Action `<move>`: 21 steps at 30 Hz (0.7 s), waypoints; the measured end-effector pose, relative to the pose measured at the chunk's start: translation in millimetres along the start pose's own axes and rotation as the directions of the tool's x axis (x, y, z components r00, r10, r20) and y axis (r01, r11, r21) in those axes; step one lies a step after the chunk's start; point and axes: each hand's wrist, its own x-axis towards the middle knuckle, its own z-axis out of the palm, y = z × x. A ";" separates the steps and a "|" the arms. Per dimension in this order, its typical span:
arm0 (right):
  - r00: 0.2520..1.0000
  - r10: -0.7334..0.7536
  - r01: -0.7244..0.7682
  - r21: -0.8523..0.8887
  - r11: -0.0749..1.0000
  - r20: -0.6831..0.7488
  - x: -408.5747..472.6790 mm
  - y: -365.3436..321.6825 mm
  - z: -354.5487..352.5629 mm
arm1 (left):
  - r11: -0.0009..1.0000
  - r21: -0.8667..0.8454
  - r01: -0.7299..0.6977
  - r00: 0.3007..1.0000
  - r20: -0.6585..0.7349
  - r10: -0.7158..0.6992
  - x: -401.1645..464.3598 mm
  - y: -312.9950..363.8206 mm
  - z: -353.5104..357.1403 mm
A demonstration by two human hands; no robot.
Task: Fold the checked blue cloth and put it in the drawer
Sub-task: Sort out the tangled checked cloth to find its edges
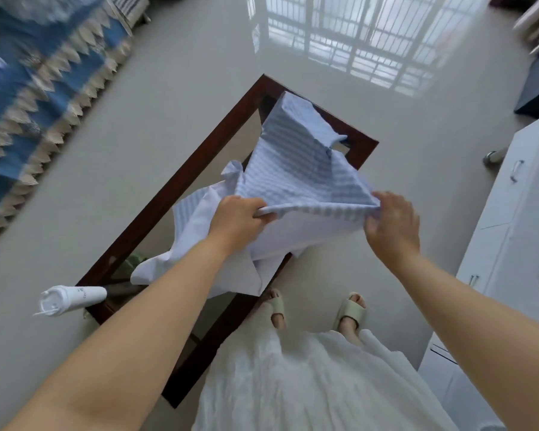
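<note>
From the head camera, looking steeply down, the checked blue cloth [305, 172] was held up over a dark wood-framed surface [156, 209] with a glass top, its near edge stretched level between the two hands. The left hand [237, 219] gripped that edge at its left end, the fingers [262, 213] curled over the fold so that the cloth was pinched against the palm. The right hand [392, 225] held the right end, with the fingers curled round the corner and the thumb below it. The cloth's far part rose away from the hands toward the far corner of the frame, showing pale blue stripes, while a paler, whiter part [199, 269] hung below the hands and lay draped over the near right side of the surface, one point of it reaching toward the frame's near left end. A white bottle [72, 298] lay on its side at the near left corner of the surface, its cap end past the frame. Something green [136, 261] showed through the glass just beside the draped cloth; it was too hidden to name. Below, the person's white skirt [308, 384] and two pale slippers [350, 312] stood on the glossy light floor [324, 88], which mirrored a barred window. A blue patterned cover with a pale zigzag fringe [38, 88] filled the upper left, blurred as it was. At the right stood a white cabinet [511, 213] with metal handles [516, 171], possibly the drawer fronts, well apart from the cloth.
</note>
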 end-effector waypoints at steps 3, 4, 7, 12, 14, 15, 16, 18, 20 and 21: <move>0.875 -0.481 0.479 0.048 0.876 0.048 -15.5 -1.7 -24.8 | 0.962 -0.271 -0.025 0.975 0.208 0.084 3.6 92.5 8.2; 0.865 -0.499 0.490 0.123 0.863 0.058 -17.9 -1.2 -32.1 | 0.966 -0.238 -0.101 0.960 0.230 0.157 5.6 121.8 10.6; 0.924 -0.378 0.372 0.330 0.867 -0.049 -19.7 19.3 -66.9 | 0.963 -0.097 -0.251 0.937 0.224 0.267 14.9 190.9 12.4; 0.970 -0.219 0.236 0.198 0.951 -0.103 -26.7 98.3 -112.2 | 0.844 0.327 -0.425 0.873 0.393 0.288 35.0 239.9 30.8; 0.979 -0.164 0.180 0.136 0.974 -0.121 -32.3 124.6 -124.6 | 0.768 0.440 -0.465 0.852 0.456 0.255 46.6 244.4 48.4; 0.987 -0.100 0.114 0.118 0.986 -0.123 -34.9 138.3 -130.7 | 0.734 0.486 -0.475 0.844 0.489 0.222 52.0 245.2 57.4; 0.990 -0.016 0.033 0.117 0.993 -0.138 -37.5 152.3 -137.1 | 0.717 0.513 -0.472 0.844 0.499 0.199 56.9 245.0 65.1; 0.973 0.155 -0.130 0.146 0.981 -0.170 -44.0 179.1 -149.2 | 0.741 0.492 -0.458 0.864 0.444 0.239 64.3 244.2 78.4; 0.949 0.273 -0.249 0.153 0.956 -0.161 -51.1 203.9 -155.5 | 0.804 0.346 -0.483 0.857 0.373 0.355 67.7 248.4 90.9; 0.937 0.322 -0.304 0.138 0.943 -0.135 -54.4 213.7 -157.7 | 0.846 0.229 -0.482 0.849 0.362 0.385 67.8 255.4 95.1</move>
